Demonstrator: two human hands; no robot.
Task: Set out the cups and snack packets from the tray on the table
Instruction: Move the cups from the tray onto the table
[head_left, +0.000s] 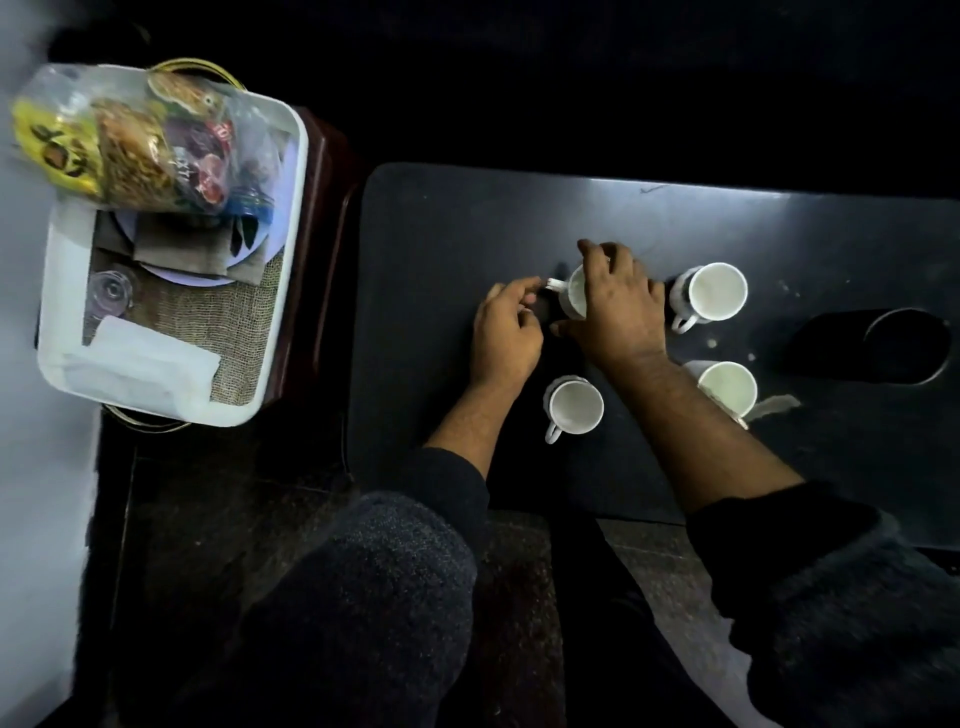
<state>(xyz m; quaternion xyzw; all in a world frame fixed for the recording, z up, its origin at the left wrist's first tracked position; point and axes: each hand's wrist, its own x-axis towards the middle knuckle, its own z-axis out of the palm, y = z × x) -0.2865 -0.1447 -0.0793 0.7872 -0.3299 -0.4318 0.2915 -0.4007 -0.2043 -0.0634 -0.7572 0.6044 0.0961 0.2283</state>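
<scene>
Several white cups stand on the dark table (447, 218). My right hand (615, 306) covers one cup (574, 296) from above and grips its body. My left hand (506, 332) is beside that cup with its fingertips at the handle. Other cups stand at the far right (714, 291), near right (727, 387) and near middle (574, 408). The white tray (293, 218) sits at the left on a stool. Snack packets (130, 150) in clear plastic lie across its far end.
In the tray lie a plate with brown napkins (182, 249), a small glass (109, 291), a white folded cloth (140, 364) and a woven mat. A round recess (904, 345) is sunk in the table's right part. My knee is below.
</scene>
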